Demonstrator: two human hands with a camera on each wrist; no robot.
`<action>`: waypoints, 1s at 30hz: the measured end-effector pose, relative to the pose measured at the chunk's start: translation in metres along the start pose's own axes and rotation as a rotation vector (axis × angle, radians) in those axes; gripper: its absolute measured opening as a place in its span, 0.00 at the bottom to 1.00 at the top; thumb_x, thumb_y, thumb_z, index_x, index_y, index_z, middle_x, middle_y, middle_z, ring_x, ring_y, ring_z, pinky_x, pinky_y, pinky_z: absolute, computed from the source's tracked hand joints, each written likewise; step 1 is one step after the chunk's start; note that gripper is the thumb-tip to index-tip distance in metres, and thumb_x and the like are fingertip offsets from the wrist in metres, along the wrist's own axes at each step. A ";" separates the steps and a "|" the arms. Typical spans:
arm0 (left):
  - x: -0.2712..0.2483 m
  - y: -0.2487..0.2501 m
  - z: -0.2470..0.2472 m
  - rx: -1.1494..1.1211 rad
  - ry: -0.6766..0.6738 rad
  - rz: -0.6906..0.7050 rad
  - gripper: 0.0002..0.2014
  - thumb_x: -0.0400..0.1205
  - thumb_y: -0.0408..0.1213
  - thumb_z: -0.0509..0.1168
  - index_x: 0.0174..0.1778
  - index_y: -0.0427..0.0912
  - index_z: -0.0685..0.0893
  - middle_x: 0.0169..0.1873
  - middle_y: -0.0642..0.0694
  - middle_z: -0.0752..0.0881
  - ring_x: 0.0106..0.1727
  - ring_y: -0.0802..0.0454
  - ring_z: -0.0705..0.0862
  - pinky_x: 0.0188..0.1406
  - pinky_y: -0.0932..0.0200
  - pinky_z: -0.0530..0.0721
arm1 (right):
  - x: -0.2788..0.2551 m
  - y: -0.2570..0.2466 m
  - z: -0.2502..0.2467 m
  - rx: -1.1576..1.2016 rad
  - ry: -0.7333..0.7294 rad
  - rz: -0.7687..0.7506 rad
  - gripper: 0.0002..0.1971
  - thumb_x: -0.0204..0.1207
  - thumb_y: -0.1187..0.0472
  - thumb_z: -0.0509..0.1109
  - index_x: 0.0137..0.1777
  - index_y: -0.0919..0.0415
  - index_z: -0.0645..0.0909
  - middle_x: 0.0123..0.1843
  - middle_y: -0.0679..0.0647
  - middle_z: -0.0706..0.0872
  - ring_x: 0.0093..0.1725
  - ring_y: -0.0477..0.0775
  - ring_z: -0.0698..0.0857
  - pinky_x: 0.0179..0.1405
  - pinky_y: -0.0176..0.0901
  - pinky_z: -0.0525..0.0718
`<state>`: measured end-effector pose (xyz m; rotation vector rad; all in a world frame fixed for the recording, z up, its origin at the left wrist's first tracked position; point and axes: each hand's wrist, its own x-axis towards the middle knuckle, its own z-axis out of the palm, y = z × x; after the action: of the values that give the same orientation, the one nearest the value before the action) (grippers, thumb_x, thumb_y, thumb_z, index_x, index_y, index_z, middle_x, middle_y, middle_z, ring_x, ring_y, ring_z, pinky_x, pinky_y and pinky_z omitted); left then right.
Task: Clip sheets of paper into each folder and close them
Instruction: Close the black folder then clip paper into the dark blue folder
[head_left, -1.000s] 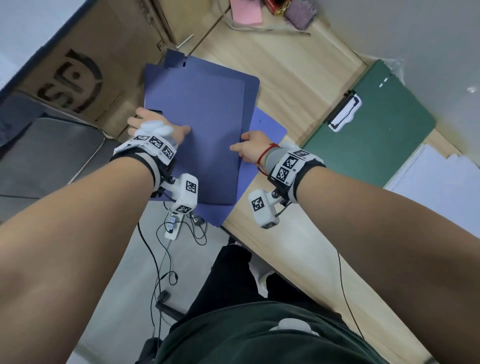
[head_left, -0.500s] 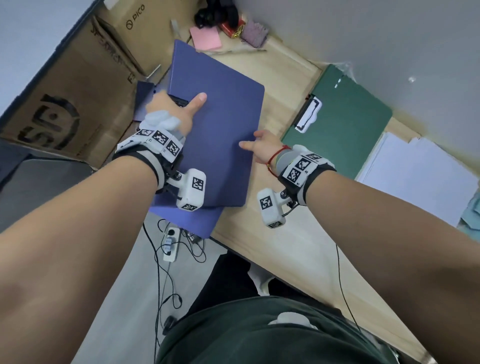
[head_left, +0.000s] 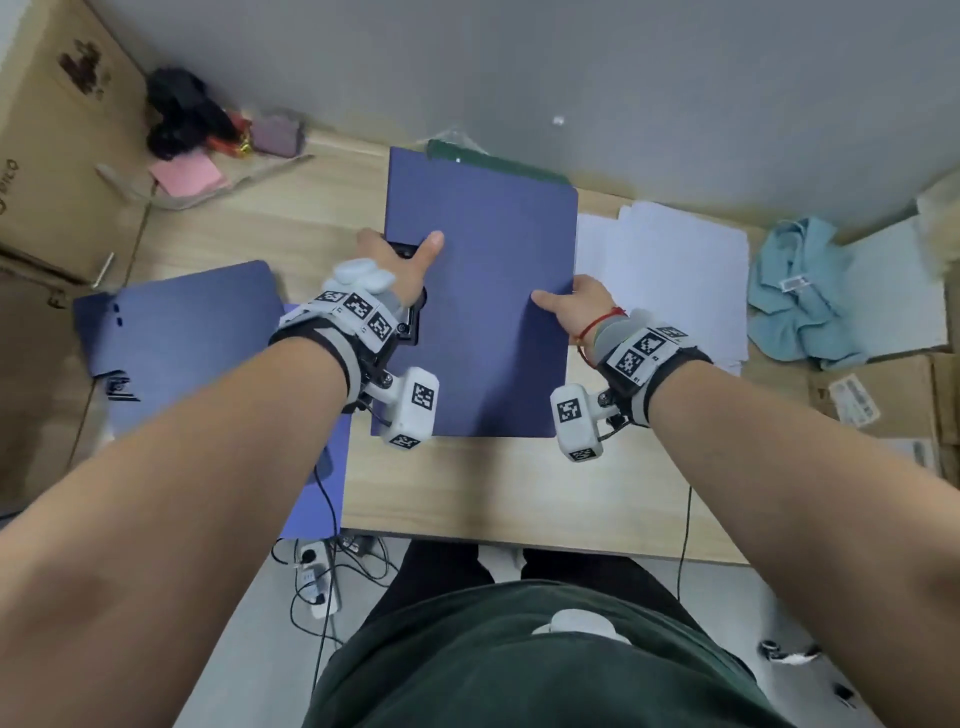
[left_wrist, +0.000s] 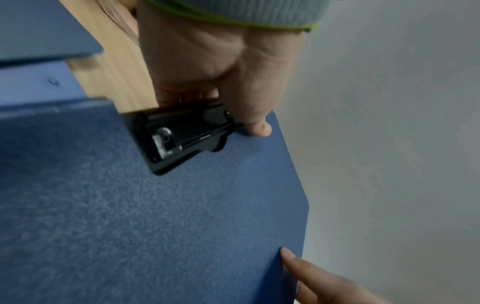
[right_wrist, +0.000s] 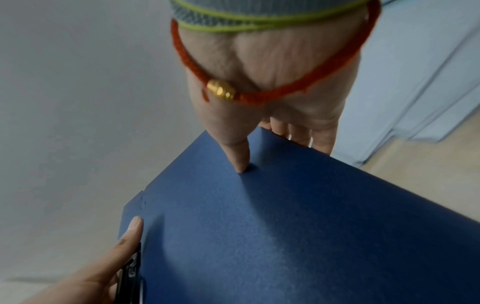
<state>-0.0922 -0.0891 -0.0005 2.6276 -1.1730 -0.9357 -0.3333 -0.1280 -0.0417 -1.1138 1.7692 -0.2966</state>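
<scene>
The left hand (head_left: 397, 262) grips the left edge of a closed blue folder (head_left: 493, 312), its thumb lying flat on the cover and its fingers curled under the edge by the black clip (left_wrist: 182, 135) mounted there. The right hand (head_left: 579, 306) holds the opposite, right edge: its thumb presses on the cover, and the right wrist view shows the fingers wrapped beneath the edge. Between the two hands the folder is held over the middle of the wooden desk (head_left: 467, 488); the left wrist view shows it raised and tilted, with the wall behind its far corner. Its long axis runs away from the person, toward the grey wall (head_left: 571, 78), with the clip on the left long side, about halfway along it.

Behind the folder's far end a green folder (head_left: 498, 166) peeks out, mostly covered. A stack of white paper sheets (head_left: 670, 275) lies on the desk just to the right, partly under the blue folder's right edge. A second blue folder (head_left: 197, 332) lies to the left, overhanging the near edge of the desk, under the left forearm. Further right sits a crumpled light-blue cloth (head_left: 800, 296). At the far left corner are a pink notepad (head_left: 189, 174) and some dark clutter, with cardboard boxes (head_left: 47, 156) beside the desk.
</scene>
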 end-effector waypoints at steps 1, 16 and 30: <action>0.000 0.007 0.016 0.016 -0.033 0.035 0.50 0.68 0.83 0.50 0.70 0.43 0.69 0.47 0.42 0.84 0.43 0.37 0.82 0.43 0.48 0.77 | -0.003 0.013 -0.012 0.015 0.021 0.030 0.30 0.63 0.48 0.77 0.65 0.62 0.81 0.60 0.56 0.88 0.56 0.59 0.88 0.52 0.51 0.87; -0.004 0.046 0.228 0.011 -0.326 0.039 0.65 0.38 0.92 0.54 0.64 0.49 0.81 0.56 0.49 0.89 0.55 0.40 0.87 0.63 0.44 0.83 | -0.017 0.160 -0.116 0.071 0.022 0.208 0.22 0.74 0.61 0.76 0.67 0.64 0.80 0.63 0.58 0.87 0.60 0.60 0.86 0.63 0.49 0.83; -0.067 0.106 0.201 -0.038 -0.538 0.006 0.53 0.49 0.79 0.64 0.64 0.47 0.81 0.54 0.47 0.89 0.55 0.43 0.87 0.63 0.43 0.83 | -0.008 0.180 -0.177 0.156 -0.015 0.254 0.20 0.74 0.49 0.74 0.60 0.63 0.86 0.57 0.60 0.90 0.53 0.58 0.89 0.57 0.52 0.88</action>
<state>-0.3104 -0.0873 -0.0929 2.4068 -1.2333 -1.7141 -0.5785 -0.0713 -0.0643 -0.7700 1.8180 -0.2648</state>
